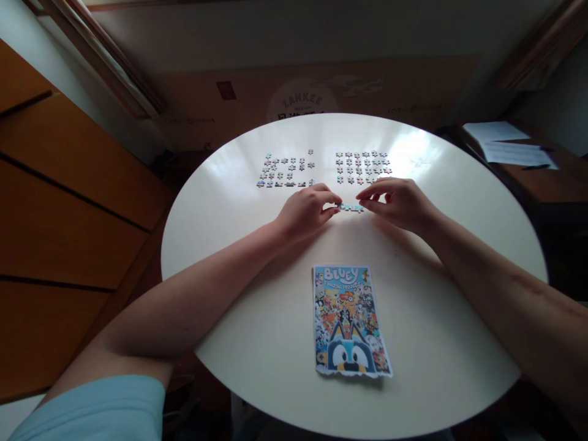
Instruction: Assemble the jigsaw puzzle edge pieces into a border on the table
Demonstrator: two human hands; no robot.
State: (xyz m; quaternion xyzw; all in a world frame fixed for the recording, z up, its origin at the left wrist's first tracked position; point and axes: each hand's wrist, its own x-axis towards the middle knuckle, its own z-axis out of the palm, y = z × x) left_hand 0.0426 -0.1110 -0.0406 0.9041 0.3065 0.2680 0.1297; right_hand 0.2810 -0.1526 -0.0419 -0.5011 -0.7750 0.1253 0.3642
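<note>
A short strip of joined puzzle pieces [350,208] lies on the white oval table [239,245], light blue in colour. At its left end, my left hand [307,208] pinches it between thumb and fingers. My right hand [395,201] is at the strip's right end, with its thumb and fingers closed together; whatever small thing they hold is too hidden to name. Beyond my hands, loose puzzle pieces stand in rows, in a left group [280,171] and a right group [362,165]. Nearer to me lies a colourful Bluey picture sheet [351,321].
To the right, a brown side table [565,177] holds white papers [514,153] and dark pens. Orange-brown wooden panels [68,165] are at the left. Behind the table stands a large brown printed board [193,92].
</note>
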